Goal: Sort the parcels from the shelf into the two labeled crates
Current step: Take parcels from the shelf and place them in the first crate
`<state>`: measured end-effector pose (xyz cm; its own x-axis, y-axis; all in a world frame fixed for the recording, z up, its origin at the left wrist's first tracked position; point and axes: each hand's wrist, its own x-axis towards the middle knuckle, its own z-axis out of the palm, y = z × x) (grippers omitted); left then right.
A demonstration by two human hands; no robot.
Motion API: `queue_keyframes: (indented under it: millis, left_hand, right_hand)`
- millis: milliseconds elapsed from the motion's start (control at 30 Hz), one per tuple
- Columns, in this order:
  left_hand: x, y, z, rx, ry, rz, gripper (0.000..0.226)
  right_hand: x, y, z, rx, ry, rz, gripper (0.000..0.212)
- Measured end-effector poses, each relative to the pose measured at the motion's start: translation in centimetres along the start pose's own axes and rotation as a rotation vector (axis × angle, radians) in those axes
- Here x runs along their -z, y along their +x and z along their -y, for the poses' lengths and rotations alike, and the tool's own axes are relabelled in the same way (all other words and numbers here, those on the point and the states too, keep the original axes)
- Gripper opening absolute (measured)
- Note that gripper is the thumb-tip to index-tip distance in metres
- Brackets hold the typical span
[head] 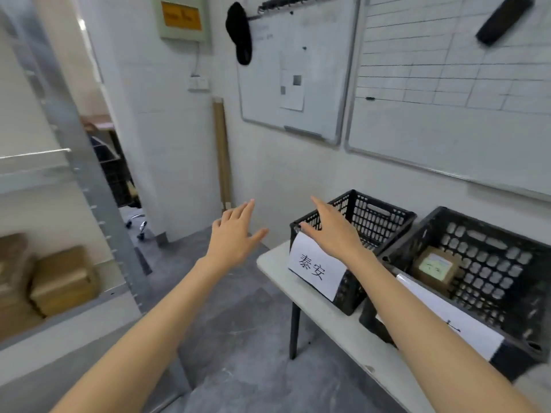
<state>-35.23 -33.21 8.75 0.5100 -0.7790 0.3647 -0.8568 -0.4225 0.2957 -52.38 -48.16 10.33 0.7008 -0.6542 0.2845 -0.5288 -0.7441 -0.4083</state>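
Between parcels, both hands empty
The left hand point(235, 234) and right hand point(331, 231) are spread flat, holding nothing; next, probably reach for the shelf parcels point(64, 278) at eight o'clock.

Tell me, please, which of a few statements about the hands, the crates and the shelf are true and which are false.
1. The left hand and the right hand hold nothing. True.
2. The right-hand crate holds a brown parcel. True.
3. The crates stand on the floor. False: both stand on a white table.
4. The shelf holds no parcels. False: brown parcels lie on the shelf.
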Motion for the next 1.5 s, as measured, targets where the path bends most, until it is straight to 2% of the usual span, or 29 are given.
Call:
queue_keyframes:
  millis: [267, 400, 667, 900, 1233, 1500]
  left_hand:
    - [9.4, -8.7, 14.3, 0.319, 0.164, -0.09, 0.074]
    - [12.9, -12.9, 20.2, 0.451, 0.211, -0.109, 0.075]
    - [15.5, -17.3, 29.6, 0.626, 0.211, -0.119, 0.077]
    - [11.8, -15.9, 35.9, 0.686, 0.116, -0.11, 0.085]
    - [4.0, -13.1, 43.3, 0.762, -0.083, -0.044, 0.096]
    - [1.4, -11.7, 46.6, 0.798, -0.129, -0.067, 0.095]
  right_hand:
    - [-8.1, 2.7, 17.1, 0.301, 0.202, 0.165, 0.071]
    - [-11.6, 2.9, 24.7, 0.437, 0.218, 0.192, 0.072]
    - [-19.0, 3.8, 35.2, 0.557, 0.233, 0.306, 0.072]
    - [-26.9, 6.1, 39.6, 0.55, 0.205, 0.411, 0.08]
    - [-38.7, 9.8, 40.9, 0.474, 0.131, 0.674, 0.095]
    - [-44.8, 11.7, 41.9, 0.472, 0.117, 0.741, 0.1]
